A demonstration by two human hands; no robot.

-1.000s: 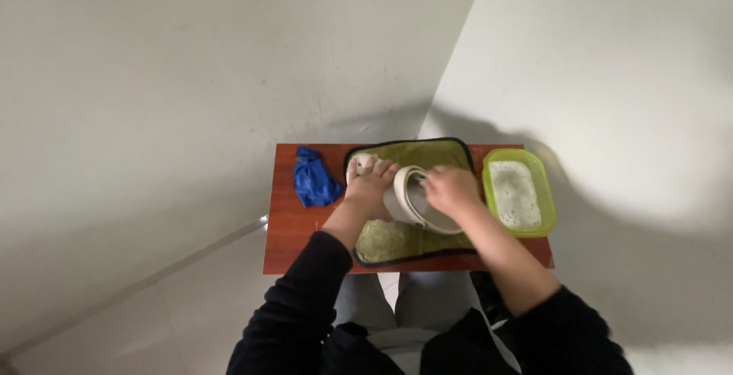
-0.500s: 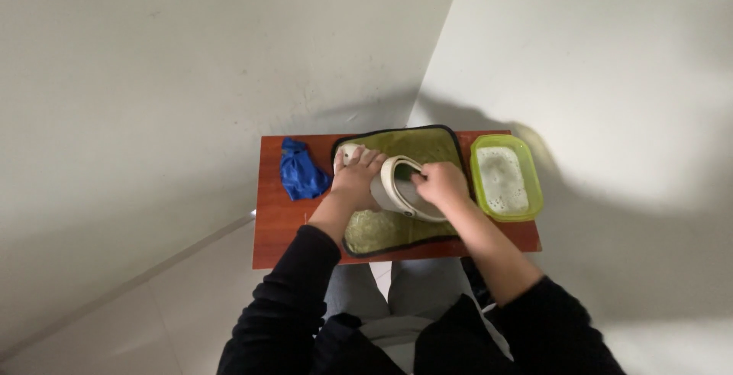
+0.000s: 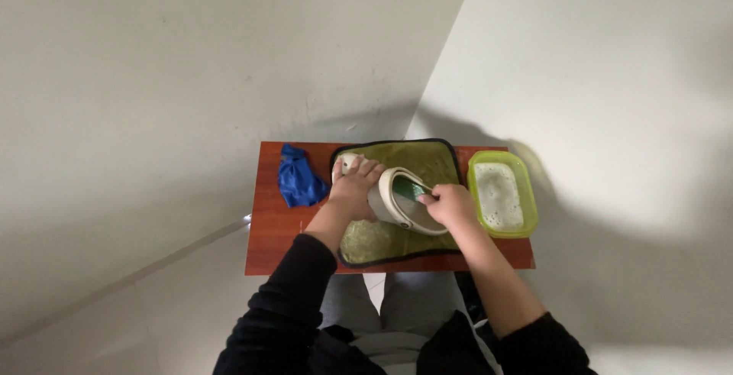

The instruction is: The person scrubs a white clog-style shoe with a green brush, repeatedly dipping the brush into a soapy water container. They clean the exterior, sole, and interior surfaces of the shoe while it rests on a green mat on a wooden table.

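Two hands work over a small reddish-brown worktop (image 3: 263,249) set against pale walls. Left hand (image 3: 353,190) lies curled over the heel end of a cream clog-style shoe (image 3: 393,208), fingers wrapped on its upper, steadying it. Shoe rests tilted on its side, opening toward the right, on an olive-green mat (image 3: 424,163) with dark edging that covers the middle of the worktop. Right hand (image 3: 450,205) is closed on a green sponge or brush (image 3: 408,189), which sits inside the mouth of the shoe; exact kind of tool cannot be told. Hands are apart, one on each end of the shoe. Crumpled blue cloth (image 3: 298,180) lies on the bare worktop just left of the mat. Yellow-green rectangular tub (image 3: 475,192) holding foamy whitish liquid stands at the right, beside the mat. Both sleeves are black.
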